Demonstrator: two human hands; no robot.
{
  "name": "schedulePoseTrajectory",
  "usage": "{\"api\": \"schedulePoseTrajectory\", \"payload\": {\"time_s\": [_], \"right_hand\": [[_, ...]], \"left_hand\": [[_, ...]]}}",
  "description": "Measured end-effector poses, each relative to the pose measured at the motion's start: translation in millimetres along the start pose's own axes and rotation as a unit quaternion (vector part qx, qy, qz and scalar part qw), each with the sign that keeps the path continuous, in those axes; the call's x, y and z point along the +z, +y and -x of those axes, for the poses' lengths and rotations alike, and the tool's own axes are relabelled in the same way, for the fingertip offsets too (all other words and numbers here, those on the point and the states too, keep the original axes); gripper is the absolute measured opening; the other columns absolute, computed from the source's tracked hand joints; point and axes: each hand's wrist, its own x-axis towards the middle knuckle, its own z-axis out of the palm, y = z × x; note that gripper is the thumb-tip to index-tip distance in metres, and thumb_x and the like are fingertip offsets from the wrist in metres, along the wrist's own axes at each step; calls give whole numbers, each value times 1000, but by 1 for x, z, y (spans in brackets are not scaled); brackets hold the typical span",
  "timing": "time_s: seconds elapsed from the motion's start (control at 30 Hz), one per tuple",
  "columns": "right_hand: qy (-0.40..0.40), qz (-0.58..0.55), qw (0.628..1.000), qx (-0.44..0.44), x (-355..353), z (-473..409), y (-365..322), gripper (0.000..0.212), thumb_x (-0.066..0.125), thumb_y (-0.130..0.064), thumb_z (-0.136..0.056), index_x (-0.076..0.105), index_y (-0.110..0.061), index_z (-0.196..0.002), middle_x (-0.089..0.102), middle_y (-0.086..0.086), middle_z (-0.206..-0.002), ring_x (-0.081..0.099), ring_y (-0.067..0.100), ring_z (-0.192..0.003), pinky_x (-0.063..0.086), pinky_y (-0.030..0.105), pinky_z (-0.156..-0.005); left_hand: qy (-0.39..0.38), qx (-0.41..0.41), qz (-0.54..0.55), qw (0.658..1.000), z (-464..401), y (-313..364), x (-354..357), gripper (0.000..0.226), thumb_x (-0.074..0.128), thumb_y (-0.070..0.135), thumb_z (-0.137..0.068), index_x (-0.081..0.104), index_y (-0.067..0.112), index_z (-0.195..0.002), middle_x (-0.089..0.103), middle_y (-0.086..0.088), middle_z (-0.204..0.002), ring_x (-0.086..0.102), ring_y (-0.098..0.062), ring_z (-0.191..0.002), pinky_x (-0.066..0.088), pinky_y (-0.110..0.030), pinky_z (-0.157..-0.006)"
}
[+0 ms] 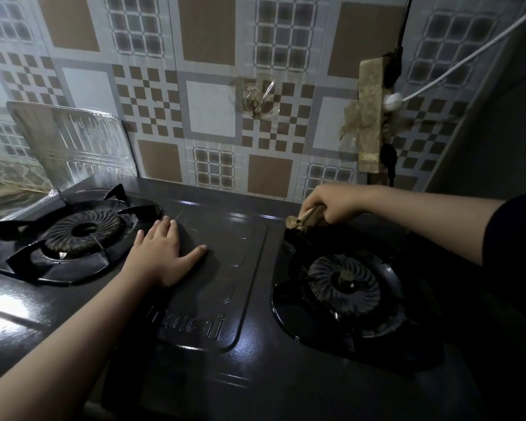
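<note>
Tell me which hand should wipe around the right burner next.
Probably right. The right hand grips the brown rag at the back rim of the right burner; the left hand lies flat on the stove's middle panel, holding nothing.

The stove (255, 384) fills the lower frame, the wall (210, 107) behind it. The left hand (164, 253) lies on the panel (228, 268) between the left burner (79, 235), middle left, and the right burner (343, 287), lower right. Just behind the right burner, the right hand (331, 205) holds a rag (301, 221).
</note>
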Motion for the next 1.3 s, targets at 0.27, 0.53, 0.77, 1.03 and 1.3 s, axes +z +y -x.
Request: {"api": "schedulePoseTrajectory", "payload": {"time_s": [0.27,0.53,0.77,1.03,1.3], "right_hand": [[-46,-45,997,34,-8,8,20,47,45,8,-76,70,-24,-101,68,3,-96,61,18,-79,51,34,-66],[-69,-87,991,71,-13,8,33,40,50,7,-82,69,-26,-91,68,2,-92,62,15,-77,51,21,-60],[-62,-114,987,91,-11,14,36,39,48,9,-85,70,-21,-97,67,9,-103,62,14,-77,53,16,-56],[-13,-146,981,129,-1,21,35,38,46,12,-82,69,-14,-97,67,12,-93,64,22,-75,55,34,-66],[7,-48,991,122,6,38,27,44,46,12,-75,66,-17,-102,64,10,-97,64,30,-87,55,39,-66]], "left_hand": [[1,-1,3,1000,1,0,0,93,33,68,-88,11,6,-153,5,-9,-162,5,-21,-149,5,-42,-119],[6,0,9,1000,1,-1,1,94,33,69,-87,11,6,-153,6,-9,-162,6,-22,-149,5,-42,-119],[4,3,10,1000,1,-2,1,94,33,69,-87,11,6,-153,5,-10,-162,5,-22,-149,5,-43,-119],[5,6,14,1000,0,-3,2,96,32,71,-86,11,5,-153,6,-11,-161,5,-23,-149,5,-43,-119],[6,9,11,1000,-1,-4,2,96,32,71,-87,13,4,-153,7,-12,-161,5,-24,-149,5,-44,-119]]}}
